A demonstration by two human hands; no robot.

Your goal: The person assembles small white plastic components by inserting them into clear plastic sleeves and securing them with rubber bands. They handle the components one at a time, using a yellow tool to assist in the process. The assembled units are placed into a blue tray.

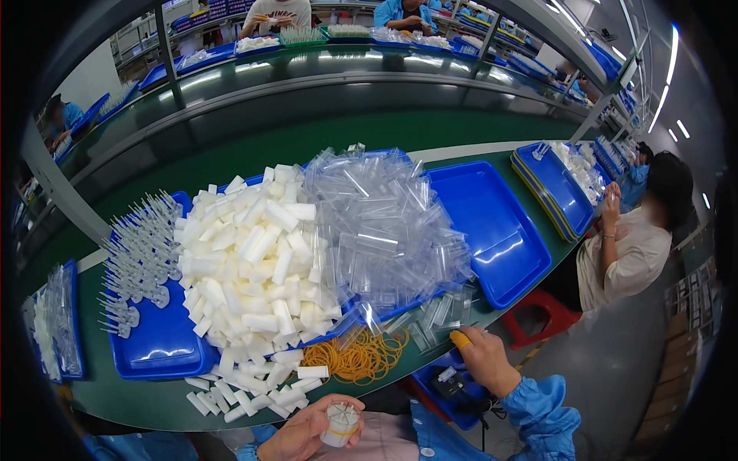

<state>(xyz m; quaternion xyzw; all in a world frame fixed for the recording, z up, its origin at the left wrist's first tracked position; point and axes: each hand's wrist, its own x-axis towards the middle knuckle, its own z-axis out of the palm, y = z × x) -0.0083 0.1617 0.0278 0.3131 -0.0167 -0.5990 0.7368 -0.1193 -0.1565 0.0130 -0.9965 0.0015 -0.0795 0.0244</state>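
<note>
My left hand (314,426) is closed around a short round bundle of white wedge-shaped pieces (341,420), with a yellow band around its side. Its segmented end faces up. At the table's front edge, my right hand (489,361) has its fingers curled, with a yellow cover (460,339) on one fingertip. That fingertip is beside loose clear plastic pieces (440,313); whatever the fingers may hold is hidden. Between the hands lies a heap of yellow rubber bands (357,355). Loose white foam pieces (250,392) lie near my left hand.
Big piles of white foam pieces (254,253) and clear plastic pieces (377,223) fill the middle. A blue tray (157,357) with stemmed clear parts stands left, another blue tray (492,230) right. Below the edge sits a blue bin (465,415). A person (626,246) sits right, beside a red stool (542,319).
</note>
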